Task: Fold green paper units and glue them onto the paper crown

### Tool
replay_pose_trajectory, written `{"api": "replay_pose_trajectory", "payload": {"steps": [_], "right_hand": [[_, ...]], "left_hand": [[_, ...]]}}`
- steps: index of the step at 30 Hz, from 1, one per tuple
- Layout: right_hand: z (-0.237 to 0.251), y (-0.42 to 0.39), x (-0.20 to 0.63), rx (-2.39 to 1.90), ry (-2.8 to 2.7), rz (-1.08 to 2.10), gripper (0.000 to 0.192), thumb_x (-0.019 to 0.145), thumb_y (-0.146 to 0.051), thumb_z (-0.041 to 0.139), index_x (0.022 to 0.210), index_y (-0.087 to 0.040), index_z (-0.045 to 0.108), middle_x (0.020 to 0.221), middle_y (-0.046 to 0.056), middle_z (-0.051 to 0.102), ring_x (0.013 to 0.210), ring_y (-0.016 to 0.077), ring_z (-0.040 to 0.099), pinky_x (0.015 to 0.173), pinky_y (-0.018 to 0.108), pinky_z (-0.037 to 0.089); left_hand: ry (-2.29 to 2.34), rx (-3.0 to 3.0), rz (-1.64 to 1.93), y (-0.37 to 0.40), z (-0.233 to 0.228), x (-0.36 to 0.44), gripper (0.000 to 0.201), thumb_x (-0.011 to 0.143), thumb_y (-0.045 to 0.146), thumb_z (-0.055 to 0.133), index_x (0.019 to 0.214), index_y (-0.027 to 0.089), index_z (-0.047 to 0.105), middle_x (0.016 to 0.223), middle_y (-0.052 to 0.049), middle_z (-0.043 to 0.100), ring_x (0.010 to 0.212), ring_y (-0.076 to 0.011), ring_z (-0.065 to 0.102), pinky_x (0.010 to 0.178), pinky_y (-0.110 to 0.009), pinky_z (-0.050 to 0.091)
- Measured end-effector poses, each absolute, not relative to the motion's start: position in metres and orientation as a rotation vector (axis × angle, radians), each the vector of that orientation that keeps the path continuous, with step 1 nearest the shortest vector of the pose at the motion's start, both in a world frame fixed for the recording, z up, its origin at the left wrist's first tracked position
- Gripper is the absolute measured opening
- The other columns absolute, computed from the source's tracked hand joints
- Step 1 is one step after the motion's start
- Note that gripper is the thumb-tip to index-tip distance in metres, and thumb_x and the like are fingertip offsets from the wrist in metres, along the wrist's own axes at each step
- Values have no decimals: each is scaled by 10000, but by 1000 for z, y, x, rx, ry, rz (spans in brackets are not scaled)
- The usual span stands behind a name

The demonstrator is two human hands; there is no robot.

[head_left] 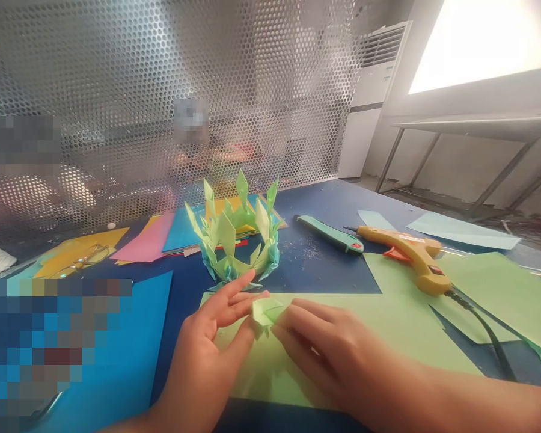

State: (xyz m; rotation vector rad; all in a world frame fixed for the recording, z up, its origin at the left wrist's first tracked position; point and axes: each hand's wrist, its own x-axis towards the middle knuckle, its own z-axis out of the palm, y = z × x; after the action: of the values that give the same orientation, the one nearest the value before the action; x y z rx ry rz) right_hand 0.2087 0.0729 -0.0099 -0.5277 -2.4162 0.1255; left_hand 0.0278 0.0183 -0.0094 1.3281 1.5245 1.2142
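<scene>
Between my hands is a small folded piece of light green paper [267,311]. My left hand [219,331] pinches its left side between thumb and fingers, with the index finger raised. On the other side, my right hand [329,337] closes thumb and fingertips on the paper's right edge. Both hands are above a large light green sheet [410,337] lying on the table. Just behind them stands a crown of folded green paper [228,234], with pointed leaf shapes above a bluish-green base.
A yellow glue gun [406,246] with a black cord lies at right, beside a green utility knife [331,233]. Pink paper [146,237], blue sheets [157,337] and glasses [88,257] lie left. A perforated metal screen [275,78] rises behind the dark blue table [342,198].
</scene>
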Motion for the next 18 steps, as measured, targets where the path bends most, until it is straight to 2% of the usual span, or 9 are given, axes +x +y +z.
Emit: {"api": "replay_pose_trajectory", "payload": {"steps": [4, 7, 13, 18], "right_hand": [[-10, 72, 208, -570, -2411, 320, 307, 991, -140, 363, 696, -223, 390, 612, -44, 450, 486, 107, 368, 461, 218, 349], [-9, 67, 207, -654, -2372, 546, 269, 944, -135, 420, 697, -228, 368, 612, -44, 464, 502, 108, 373, 485, 212, 364], [-9, 63, 203, -830, -2301, 832, 323, 920, -185, 468, 637, -226, 320, 547, -62, 380, 496, 108, 308, 455, 218, 300], [-9, 66, 204, -955, -2210, 979, 377, 922, -267, 509, 604, -219, 311, 531, -64, 349, 502, 106, 282, 456, 228, 271]], "left_hand": [[1639, 1316, 1230, 18, -10, 30, 409, 833, 356, 711, 1241, 337, 705, 1054, 23, 826, 1135, -239, 711, 1017, -343, 532], [1685, 1402, 1263, 15, -11, 30, 336, 816, 321, 716, 1147, 357, 761, 994, 39, 834, 1115, -259, 726, 1003, -359, 553], [1687, 1596, 1395, 11, -11, 35, 311, 768, 163, 690, 958, 368, 825, 923, 82, 835, 892, -209, 801, 841, -239, 619], [1727, 1540, 1462, 9, -11, 39, 275, 810, 202, 668, 923, 397, 826, 940, 110, 830, 900, -196, 798, 787, -206, 615]]}}
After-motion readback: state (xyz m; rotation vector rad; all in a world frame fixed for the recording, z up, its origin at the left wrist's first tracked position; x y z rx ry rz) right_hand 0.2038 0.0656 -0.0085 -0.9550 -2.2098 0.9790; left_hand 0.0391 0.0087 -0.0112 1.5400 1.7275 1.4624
